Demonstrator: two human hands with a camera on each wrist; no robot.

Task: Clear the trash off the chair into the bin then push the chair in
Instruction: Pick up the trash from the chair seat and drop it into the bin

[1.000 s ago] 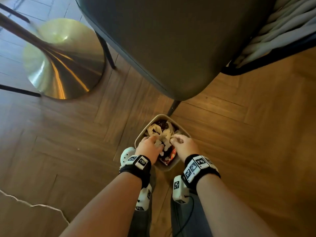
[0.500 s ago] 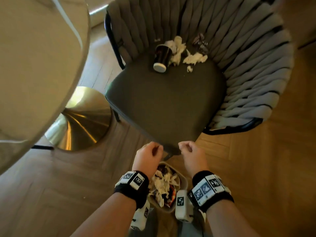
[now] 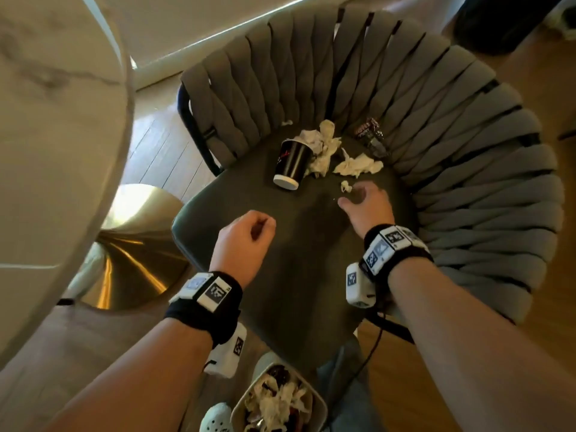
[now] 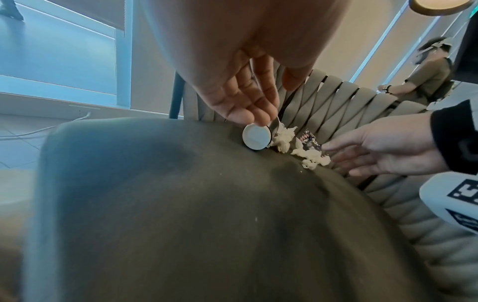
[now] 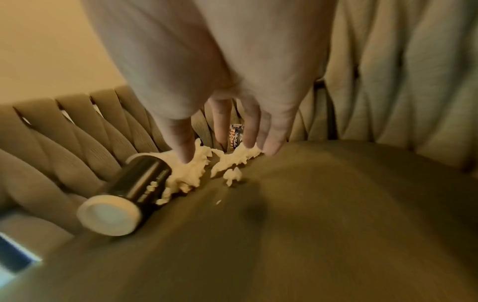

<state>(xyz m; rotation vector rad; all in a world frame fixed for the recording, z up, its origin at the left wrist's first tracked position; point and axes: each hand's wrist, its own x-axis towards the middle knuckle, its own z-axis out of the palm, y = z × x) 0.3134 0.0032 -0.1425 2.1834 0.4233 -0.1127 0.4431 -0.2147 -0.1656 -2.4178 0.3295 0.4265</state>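
The grey woven chair (image 3: pixel 467 151) carries trash at the back of its dark seat (image 3: pixel 299 275). A black paper cup (image 3: pixel 291 163) lies on its side there, next to crumpled tissues (image 3: pixel 322 145), a second wad (image 3: pixel 358 165), a small scrap (image 3: pixel 346 186) and a dark wrapper (image 3: pixel 371 135). My right hand (image 3: pixel 352 194) hovers just short of the scrap, fingers spread and holding nothing; in the right wrist view its fingers (image 5: pixel 248 134) point at the tissues (image 5: pixel 232 161). My left hand (image 3: pixel 261 226) hangs loosely curled over the seat's front, holding nothing. The bin (image 3: pixel 319 410) stands on the floor near my feet, filled with tissues.
A marble table top (image 3: pixel 46 120) overhangs at the left, its gold base (image 3: pixel 134 244) beside the chair's front corner. A white shoe (image 3: pixel 215 416) is next to the bin. A person (image 4: pixel 429 71) stands far behind the chair. Wooden floor lies to the right.
Both hands have risen from the bin to over the chair seat. The right hand has gone farther, toward the tissues, and its fingers have uncurled. My view has tilted up to the chair.
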